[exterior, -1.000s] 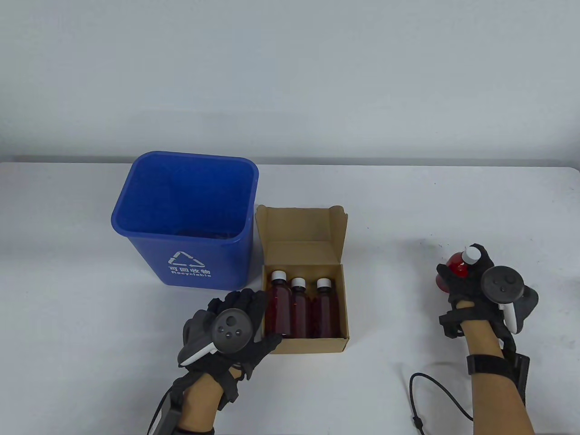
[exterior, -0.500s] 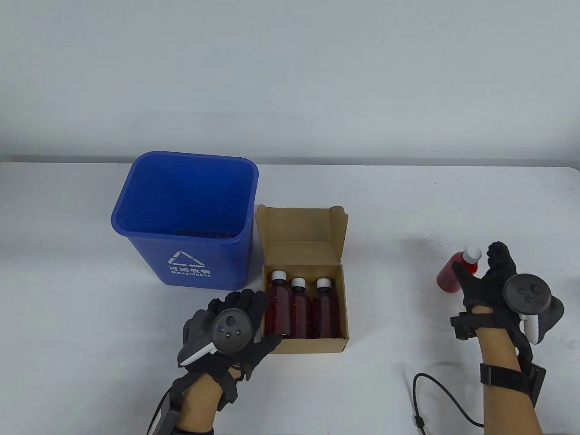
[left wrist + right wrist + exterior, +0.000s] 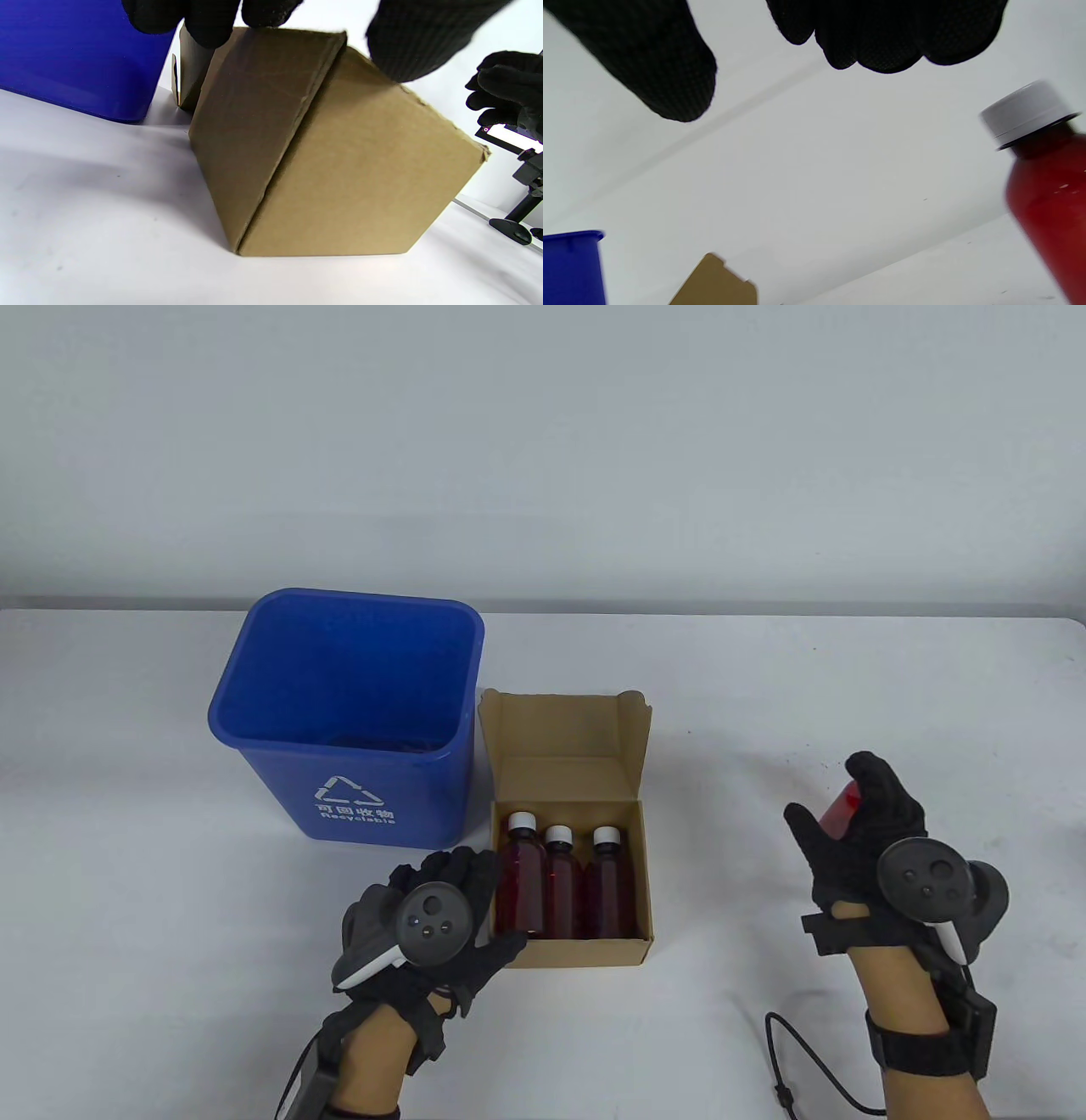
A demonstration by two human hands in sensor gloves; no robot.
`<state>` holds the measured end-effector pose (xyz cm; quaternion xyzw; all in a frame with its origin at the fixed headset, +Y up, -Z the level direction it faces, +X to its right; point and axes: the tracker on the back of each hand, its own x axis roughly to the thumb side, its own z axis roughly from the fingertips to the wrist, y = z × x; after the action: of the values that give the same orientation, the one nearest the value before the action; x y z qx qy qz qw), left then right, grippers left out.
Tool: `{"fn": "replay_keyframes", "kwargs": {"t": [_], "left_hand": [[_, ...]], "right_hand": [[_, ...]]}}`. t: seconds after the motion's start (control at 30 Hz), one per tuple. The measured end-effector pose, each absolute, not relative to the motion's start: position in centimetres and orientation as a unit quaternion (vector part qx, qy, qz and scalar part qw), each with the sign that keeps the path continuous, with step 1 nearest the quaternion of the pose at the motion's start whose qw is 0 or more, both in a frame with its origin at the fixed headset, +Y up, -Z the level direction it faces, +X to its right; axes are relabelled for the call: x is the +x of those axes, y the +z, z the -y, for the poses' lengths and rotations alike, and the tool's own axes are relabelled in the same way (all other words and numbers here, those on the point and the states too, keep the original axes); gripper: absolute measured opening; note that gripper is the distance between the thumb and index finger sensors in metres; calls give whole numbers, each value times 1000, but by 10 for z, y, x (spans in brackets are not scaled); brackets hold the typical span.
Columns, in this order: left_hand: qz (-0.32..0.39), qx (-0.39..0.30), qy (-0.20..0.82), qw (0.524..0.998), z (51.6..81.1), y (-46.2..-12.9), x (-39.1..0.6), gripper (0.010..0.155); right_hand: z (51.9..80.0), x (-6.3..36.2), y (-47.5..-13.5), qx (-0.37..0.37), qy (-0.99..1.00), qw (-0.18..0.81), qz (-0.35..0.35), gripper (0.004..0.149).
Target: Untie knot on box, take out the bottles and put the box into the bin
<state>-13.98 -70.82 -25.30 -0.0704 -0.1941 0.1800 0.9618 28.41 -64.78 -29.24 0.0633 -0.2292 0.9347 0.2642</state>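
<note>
Box (image 3: 567,891) of plain cardboard is sitting open just beside the bin (image 3: 348,712), three bottles (image 3: 557,882) lying inside. Left hand (image 3: 424,916) is bracing its near-left corner, fingers relaxed on the rim. Right hand (image 3: 865,840) is hovering spread and empty by a fourth bottle (image 3: 1048,199). Judged light and crushable once emptied; bottles smooth, best taken round the body. Open table is lying to the right.

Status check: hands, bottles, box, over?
Right hand open, off the red bottle standing on the table. Left hand steadies the box; three bottles inside. Bin unobstructed.
</note>
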Motion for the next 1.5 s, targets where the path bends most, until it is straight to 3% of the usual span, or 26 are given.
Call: {"fn": "replay_keyframes", "kwargs": {"t": [0.6, 0.9, 1.5], "left_hand": [[195, -76, 182, 961, 708, -254, -139, 93], [196, -77, 184, 960, 709, -254, -139, 93], [199, -85, 203, 955, 710, -256, -142, 95]], "right_hand": [[641, 126, -295, 214, 959, 183, 41, 80], [648, 60, -313, 231, 958, 141, -100, 77], [698, 29, -358, 155, 925, 169, -304, 84]]}}
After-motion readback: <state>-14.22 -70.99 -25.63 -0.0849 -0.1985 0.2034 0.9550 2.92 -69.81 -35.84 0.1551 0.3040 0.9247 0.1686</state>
